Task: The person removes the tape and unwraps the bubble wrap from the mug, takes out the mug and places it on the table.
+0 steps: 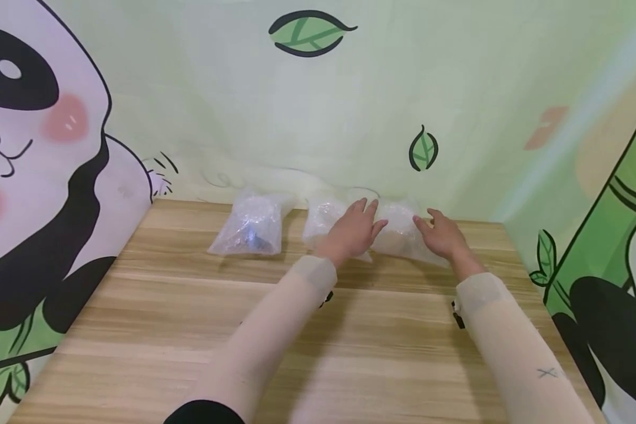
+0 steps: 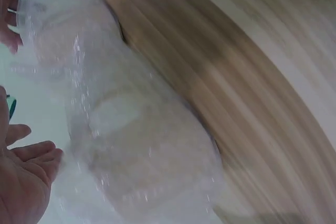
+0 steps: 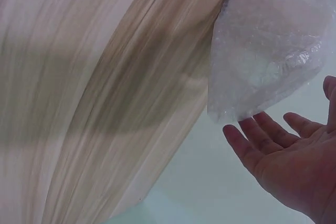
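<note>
Three bubble-wrap bags lie in a row at the back of the table. The left bag [image 1: 251, 218] shows something blue inside; the middle bag [image 1: 318, 221] and right bag [image 1: 400, 229] look whitish, and what they hold cannot be made out. My left hand [image 1: 352, 229] is over the middle bag, hiding part of it, fingers spread toward the right bag. At the right bag's outer side is my right hand [image 1: 445, 235], palm turned inward. In the right wrist view its fingertips [image 3: 233, 132] are at the lower edge of a bag [image 3: 265, 51]. Neither hand grips anything.
The wooden table [image 1: 138, 318] ends at a wall [image 1: 217, 88] painted with leaves and a panda, directly behind the bags. A side wall [image 1: 604, 247] with painted bamboo borders the table on the right.
</note>
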`<state>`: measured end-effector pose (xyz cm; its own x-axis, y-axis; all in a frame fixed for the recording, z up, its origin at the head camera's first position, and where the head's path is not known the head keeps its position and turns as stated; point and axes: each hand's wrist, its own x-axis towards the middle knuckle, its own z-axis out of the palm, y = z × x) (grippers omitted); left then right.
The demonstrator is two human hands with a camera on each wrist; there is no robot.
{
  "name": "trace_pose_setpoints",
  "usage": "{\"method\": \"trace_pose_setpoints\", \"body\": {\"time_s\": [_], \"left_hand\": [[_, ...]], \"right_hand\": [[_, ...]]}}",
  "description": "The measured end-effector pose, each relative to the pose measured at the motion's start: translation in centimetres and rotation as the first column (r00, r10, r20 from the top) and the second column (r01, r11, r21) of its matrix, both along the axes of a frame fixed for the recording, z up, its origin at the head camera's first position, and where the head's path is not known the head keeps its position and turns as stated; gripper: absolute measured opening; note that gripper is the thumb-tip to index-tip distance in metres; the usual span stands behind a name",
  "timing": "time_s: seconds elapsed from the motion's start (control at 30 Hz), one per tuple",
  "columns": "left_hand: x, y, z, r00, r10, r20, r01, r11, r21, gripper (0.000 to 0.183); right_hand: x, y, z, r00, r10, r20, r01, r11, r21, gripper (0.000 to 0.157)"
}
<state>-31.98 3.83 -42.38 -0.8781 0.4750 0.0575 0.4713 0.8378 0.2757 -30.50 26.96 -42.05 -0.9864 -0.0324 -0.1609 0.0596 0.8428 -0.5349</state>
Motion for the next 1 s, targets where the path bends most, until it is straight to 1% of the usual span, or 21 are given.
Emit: {"method": "trace_pose_setpoints", "body": {"time_s": [0.07, 0.13, 0.27, 0.4, 0.63, 0.87, 1.0], "left_hand": [[0.1, 0.8, -0.1, 1.0, 0.005, 0.015, -0.005, 0.999, 0.032, 0.064], [0.2, 1.5, -0.2, 1.0, -0.003, 0.024, 0.002, 0.999, 0.045, 0.062], [0.3, 2.5, -0.6, 0.997, 0.012, 0.076, -0.017, 0.998, 0.062, 0.062], [0.4, 3.0, -1.1, 0.992, 0.049, 0.12, -0.057, 0.996, 0.064, 0.064], [0.5, 3.4, -1.3, 0.979, 0.054, 0.198, -0.08, 0.988, 0.13, 0.063], [0.6, 3.6, -1.5, 0.977, 0.07, 0.2, -0.095, 0.989, 0.117, 0.062], [0.7, 3.7, -1.7, 0.972, 0.082, 0.219, -0.115, 0.983, 0.142, 0.062]], "right_hand": [[-0.1, -0.1, -0.1, 1.0, -0.011, 0.003, 0.011, 1.0, -0.011, 0.079], [-0.2, -0.2, -0.2, 1.0, -0.021, 0.008, 0.021, 1.0, -0.023, 0.078], [-0.2, -0.5, -0.6, 0.999, -0.031, 0.025, 0.032, 0.999, -0.031, 0.078], [-0.2, -0.6, -0.9, 0.998, -0.034, 0.045, 0.036, 0.998, -0.042, 0.078], [-0.2, -0.7, -1.2, 0.998, -0.032, 0.062, 0.038, 0.995, -0.091, 0.079], [-0.6, -0.6, -1.6, 0.997, -0.028, 0.07, 0.038, 0.99, -0.136, 0.079], [-0.7, -0.4, -2.0, 0.996, -0.029, 0.085, 0.043, 0.985, -0.169, 0.079]]}}
